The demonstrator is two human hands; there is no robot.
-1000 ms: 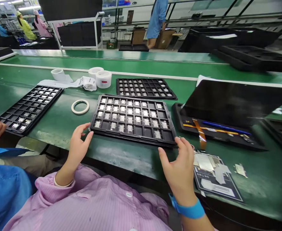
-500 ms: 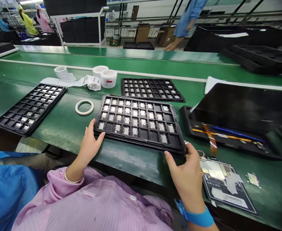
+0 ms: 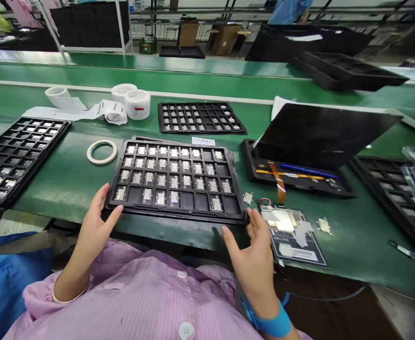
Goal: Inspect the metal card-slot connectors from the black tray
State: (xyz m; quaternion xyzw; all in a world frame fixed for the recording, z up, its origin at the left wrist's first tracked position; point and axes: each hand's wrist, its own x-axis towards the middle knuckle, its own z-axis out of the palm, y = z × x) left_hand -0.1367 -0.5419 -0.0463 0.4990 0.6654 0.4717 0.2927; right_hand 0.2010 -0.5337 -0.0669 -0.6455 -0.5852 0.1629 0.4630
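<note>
L hand (image 3: 96, 226) open, fingers at near-L corner of black tray (image 3: 179, 215); R hand (image 3: 253, 264) open, fingertips at near-R corner, no firm grip seen. Tray holds metal parts (image 3: 174, 166), sits on green bench (image 3: 58, 189); tape ring (image 3: 101, 152) just L of tray. Risk: tilt or bump could jolt parts out of pockets. Parts too small to ID; tray underside hidden.

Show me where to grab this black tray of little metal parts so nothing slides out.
Take the tray by its bare rim, one hand at each near corner, coming from the near side, where the left hand and right hand rest. The rim carries no parts, while the open pockets hold the metal parts uncovered, so it's probably best kept level.
</note>
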